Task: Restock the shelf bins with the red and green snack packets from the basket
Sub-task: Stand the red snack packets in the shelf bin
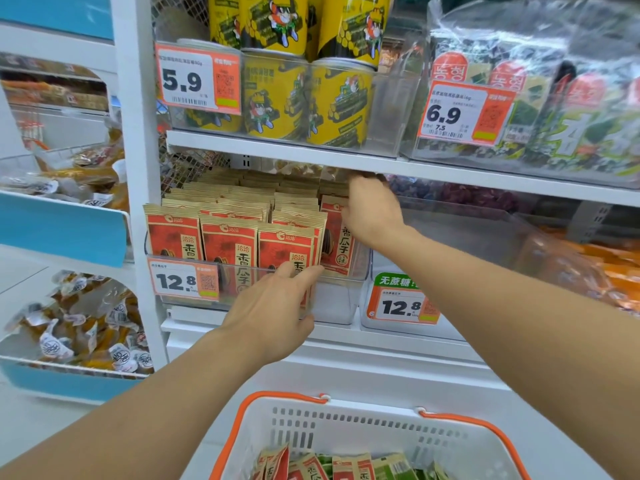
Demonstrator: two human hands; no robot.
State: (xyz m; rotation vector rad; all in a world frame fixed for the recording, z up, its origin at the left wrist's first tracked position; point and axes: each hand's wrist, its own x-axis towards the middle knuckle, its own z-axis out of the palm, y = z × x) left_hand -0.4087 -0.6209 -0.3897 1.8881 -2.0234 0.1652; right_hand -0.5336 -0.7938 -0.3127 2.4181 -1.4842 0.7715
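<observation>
Three red snack packets are seen upright across the front of the clear shelf bin, with further rows packed behind them; a fourth red packet stands at the right end, where an unfilled gap is left before it. This fourth packet is touched at its upper edge by the right hand, whose fingertips are hidden under the shelf above, so its grip cannot be told. The left hand is laid with straight, slightly spread fingers against the bin's front wall and holds nothing. A price tag reading 12.8 is clipped to this bin. On the neighbouring bin a green-topped tag also reads 12.8. Above, tags reading 5.9 and 6.9 are fixed before yellow cans and seaweed packs. Below, red and green packets lie mixed in the white, orange-handled basket.
</observation>
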